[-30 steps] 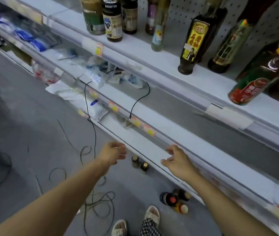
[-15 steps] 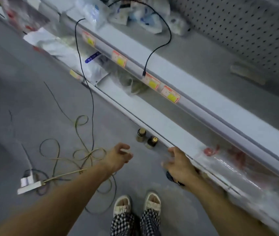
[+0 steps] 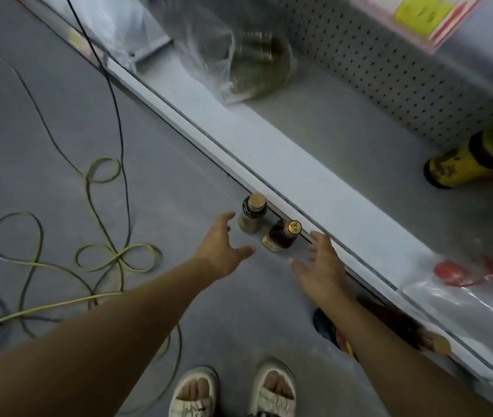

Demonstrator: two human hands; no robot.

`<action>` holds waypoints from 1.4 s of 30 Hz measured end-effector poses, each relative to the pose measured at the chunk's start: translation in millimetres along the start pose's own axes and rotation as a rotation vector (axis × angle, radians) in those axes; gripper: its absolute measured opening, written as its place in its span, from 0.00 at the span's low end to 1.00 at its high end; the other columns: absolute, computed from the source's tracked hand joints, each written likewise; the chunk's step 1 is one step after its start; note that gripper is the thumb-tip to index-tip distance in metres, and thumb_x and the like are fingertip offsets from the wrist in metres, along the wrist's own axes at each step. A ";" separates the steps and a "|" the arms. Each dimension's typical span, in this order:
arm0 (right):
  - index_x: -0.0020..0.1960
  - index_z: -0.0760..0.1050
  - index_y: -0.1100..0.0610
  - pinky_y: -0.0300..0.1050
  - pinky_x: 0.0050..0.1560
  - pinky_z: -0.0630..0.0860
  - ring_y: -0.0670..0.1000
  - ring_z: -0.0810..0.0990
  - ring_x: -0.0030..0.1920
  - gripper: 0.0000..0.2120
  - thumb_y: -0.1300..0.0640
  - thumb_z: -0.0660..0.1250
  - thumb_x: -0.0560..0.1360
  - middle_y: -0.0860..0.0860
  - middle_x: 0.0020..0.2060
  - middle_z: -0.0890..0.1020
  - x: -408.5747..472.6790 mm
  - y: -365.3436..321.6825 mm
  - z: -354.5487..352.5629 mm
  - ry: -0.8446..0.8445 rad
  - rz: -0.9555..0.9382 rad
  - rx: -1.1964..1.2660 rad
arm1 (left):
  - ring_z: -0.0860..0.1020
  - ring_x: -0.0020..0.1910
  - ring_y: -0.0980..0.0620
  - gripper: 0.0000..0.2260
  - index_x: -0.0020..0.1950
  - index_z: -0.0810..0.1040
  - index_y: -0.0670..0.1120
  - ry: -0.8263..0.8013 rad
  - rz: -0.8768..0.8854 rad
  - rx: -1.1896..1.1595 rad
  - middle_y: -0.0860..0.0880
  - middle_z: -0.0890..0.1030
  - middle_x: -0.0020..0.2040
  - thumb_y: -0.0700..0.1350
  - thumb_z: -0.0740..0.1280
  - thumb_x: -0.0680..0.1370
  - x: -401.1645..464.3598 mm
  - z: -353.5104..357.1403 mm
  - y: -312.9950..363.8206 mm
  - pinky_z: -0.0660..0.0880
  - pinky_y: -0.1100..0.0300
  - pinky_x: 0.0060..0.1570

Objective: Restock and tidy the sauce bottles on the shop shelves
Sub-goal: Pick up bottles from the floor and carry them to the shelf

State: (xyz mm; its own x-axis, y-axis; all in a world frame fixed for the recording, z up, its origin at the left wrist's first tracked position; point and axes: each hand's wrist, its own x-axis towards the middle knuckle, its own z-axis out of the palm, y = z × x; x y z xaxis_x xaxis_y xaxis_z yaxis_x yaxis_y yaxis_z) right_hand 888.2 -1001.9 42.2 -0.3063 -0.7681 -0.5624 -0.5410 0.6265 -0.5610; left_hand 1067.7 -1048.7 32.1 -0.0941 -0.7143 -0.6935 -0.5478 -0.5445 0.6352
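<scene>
Standing on the grey floor point(image 3: 179, 182) against the foot of the bottom shelf point(image 3: 314, 176) are two small sauce bottles: a tan-capped bottle point(image 3: 252, 216) and, just beside it at its four o'clock, a gold-capped bottle point(image 3: 283, 237) with a dark body and yellow label. Your left hand point(image 3: 222, 251) hovers at seven o'clock of the tan-capped bottle, fingers spread and relaxed, thumb pointing up near the bottle but gripping nothing. Your right hand point(image 3: 319, 267) hovers at four o'clock of the gold-capped bottle, fingers straight and spread, close to the shelf's front edge, also holding nothing. Whether either hand touches a bottle, you cannot tell for certain; both look just apart.

Under your right forearm, more bottles point(image 3: 334, 329) lie or stand on the floor, mostly hidden. On the shelf itself, a yellow-labelled bottle point(image 3: 461, 164) sits at three o'clock of the scene, and a clear plastic bag point(image 3: 239, 64) holding something greenish lies at twelve o'clock. A yellow-green cable point(image 3: 104, 260) and a dark cable point(image 3: 119, 130) loop over the floor at nine o'clock. Your sandalled feet point(image 3: 233, 389) show at six o'clock.
</scene>
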 end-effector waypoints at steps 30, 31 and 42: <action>0.55 0.77 0.57 0.40 0.47 0.74 0.47 0.77 0.48 0.10 0.55 0.66 0.76 0.49 0.47 0.80 35.1 24.0 33.2 0.117 -0.302 0.185 | 0.74 0.52 0.54 0.23 0.58 0.69 0.53 0.161 0.194 -0.425 0.57 0.75 0.51 0.40 0.75 0.69 57.2 -7.6 -34.8 0.70 0.63 0.49; 0.53 0.77 0.57 0.40 0.46 0.73 0.47 0.78 0.47 0.09 0.54 0.66 0.76 0.49 0.45 0.80 24.0 16.2 25.5 0.106 -0.308 0.175 | 0.74 0.50 0.55 0.22 0.59 0.69 0.52 0.175 0.189 -0.450 0.56 0.75 0.51 0.41 0.75 0.70 42.8 -15.9 -31.5 0.70 0.65 0.46; 0.46 0.74 0.54 0.42 0.45 0.74 0.48 0.80 0.45 0.09 0.48 0.63 0.76 0.51 0.42 0.81 -108.3 -143.8 -76.9 0.056 -0.394 0.279 | 0.77 0.56 0.50 0.26 0.58 0.72 0.56 0.245 0.230 -0.599 0.52 0.78 0.56 0.57 0.74 0.62 -132.5 -145.1 76.6 0.73 0.50 0.57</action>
State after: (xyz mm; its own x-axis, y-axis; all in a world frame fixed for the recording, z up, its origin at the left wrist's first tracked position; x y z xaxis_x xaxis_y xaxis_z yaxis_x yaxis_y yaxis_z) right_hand 938.9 -1019.0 230.5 -0.1666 -0.9551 -0.2451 -0.3958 0.2924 -0.8705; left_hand 1158.9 -1059.5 222.1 0.0764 -0.8812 -0.4666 0.0245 -0.4662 0.8843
